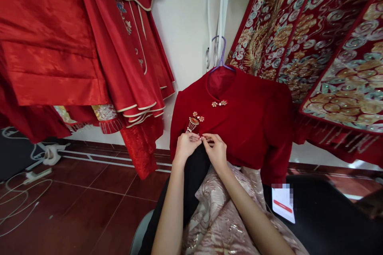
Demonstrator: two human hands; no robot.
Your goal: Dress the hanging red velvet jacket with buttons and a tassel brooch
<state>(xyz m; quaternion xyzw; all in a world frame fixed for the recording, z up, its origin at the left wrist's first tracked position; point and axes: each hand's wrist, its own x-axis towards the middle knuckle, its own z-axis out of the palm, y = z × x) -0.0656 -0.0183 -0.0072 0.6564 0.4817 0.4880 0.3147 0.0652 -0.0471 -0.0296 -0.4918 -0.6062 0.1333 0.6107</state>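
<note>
Red jacket [242, 123]: on a purple hanger [222, 60] in front of the person, its front facing them, its lower part by the lap.
Left hand [186, 146]: fingertips pinched on a small trim [200, 138] below the beaded brooch [193, 123].
Right hand [216, 150]: fingertips pinched on the same trim, almost meeting the left; its exact form is too small to tell.
Neck clasp [219, 104]: lies across the collar opening and looks joined, so probably done.
Trim: appears unfinished, judging by the fingers on it.
Edges: the jacket's hem meets the pale cloth [215, 199]; one sleeve hangs just beside the phone [283, 207].
Room: the left arm has tiled floor [98, 203] beyond it; hanging garments [119, 55] flank the jacket, limiting sideways lifting.
</note>
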